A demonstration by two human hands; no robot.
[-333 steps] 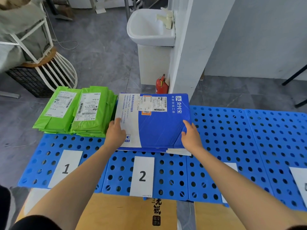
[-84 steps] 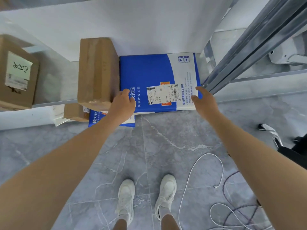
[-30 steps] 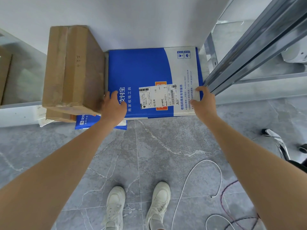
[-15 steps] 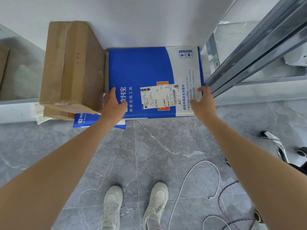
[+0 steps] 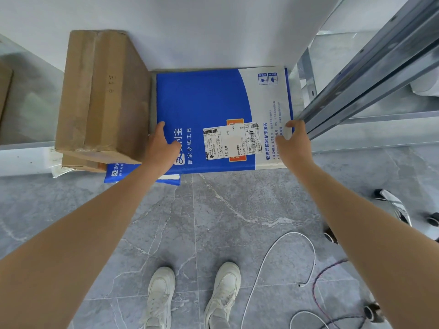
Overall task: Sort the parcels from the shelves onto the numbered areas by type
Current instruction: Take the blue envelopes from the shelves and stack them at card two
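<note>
A blue and white parcel (image 5: 204, 103) with a shipping label lies flat on the shelf, its near edge past the shelf's front. My left hand (image 5: 161, 148) grips its left edge, thumb on top. My right hand (image 5: 293, 143) grips its right near corner beside the metal shelf post (image 5: 370, 70). A brown cardboard box (image 5: 102, 93) stands touching the parcel's left side. Under it lie a flatter brown box (image 5: 80, 163) and another blue parcel (image 5: 137, 174), mostly hidden.
A white wall closes the back of the shelf. Another cardboard box (image 5: 4, 86) shows at the far left edge. Below are grey floor tiles, my white shoes (image 5: 192, 295), and loose white and dark cables (image 5: 306, 264) at the right.
Both hands have stayed on the blue parcel's edges. The parcel has slid slightly forward off the shelf since one second ago.
</note>
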